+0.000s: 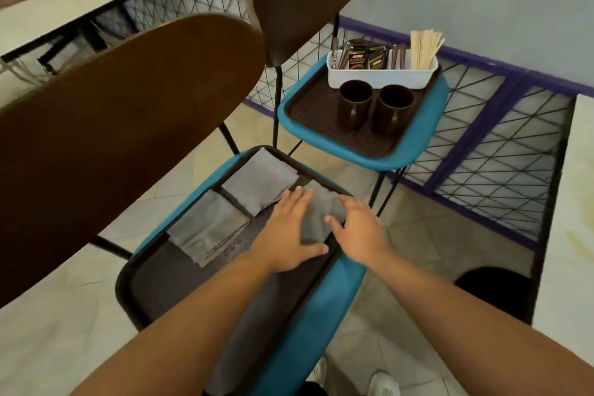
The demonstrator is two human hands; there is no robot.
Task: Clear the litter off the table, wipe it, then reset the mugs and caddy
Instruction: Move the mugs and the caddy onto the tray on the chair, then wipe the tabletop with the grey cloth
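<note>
— What is the person handling over there?

— A folded grey cloth, lying at the far right corner of the near tray. The left hand is lying flat on it, fingers straight and spread, thumb out along the cloth's near edge, gripping nothing. The right hand is sitting just right of the cloth, at the tray's rim, fingers loosely bent and thumb touching the cloth's edge; I cannot tell whether it is actually pinching it.

— Anything else on that tray?

— Two more folded grey cloths: one just beyond the left hand, another to its left. The tray itself is sitting on a blue chair seat.

— And the mugs and the caddy?

— Beyond the near tray and to its right, on a second brown tray that is resting on another blue chair. Two dark brown mugs are standing side by side, upright, handles facing this way. Right behind them the white caddy is holding sachets and a bunch of wooden stirrers at its right end.

— Where is the worktop?

— A pale worktop is running along the left of the near tray, under a brown chair back.
</note>
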